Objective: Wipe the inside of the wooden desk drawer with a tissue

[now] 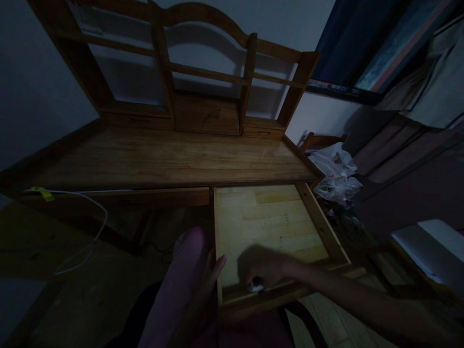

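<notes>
"Resting low inside the open wooden drawer (268, 222), what is the right hand (267, 269) doing?"

"It is curling its fingers closed around a white wad (256, 288), which is poking out beneath them, close to the drawer's near edge. The gloom is hiding whether that is cloth or paper."

"And the left hand (213, 276)?"

"It is lying against the drawer's side wall, to the left of the right fingers, with a fingertip showing at the rim. I cannot tell how far its fingers are opening; shadow is covering most of them."

"What is sitting beyond the right fingers?"

"The drawer's pale bottom is stretching away ahead of them, bearing small green marks (286, 217). Farther off, the desk's surface (203, 152) is spreading out, and a wooden hutch (207, 116) is standing along its back."

"Anything off to the sides?"

"A white cable (106, 212) is hanging in a loop, well to the left of the left fingers, and a yellow tag (47, 195) is sitting near its upper end. Plastic bags (335, 162) are bunching up beyond the right fingers, over to their right."
</notes>
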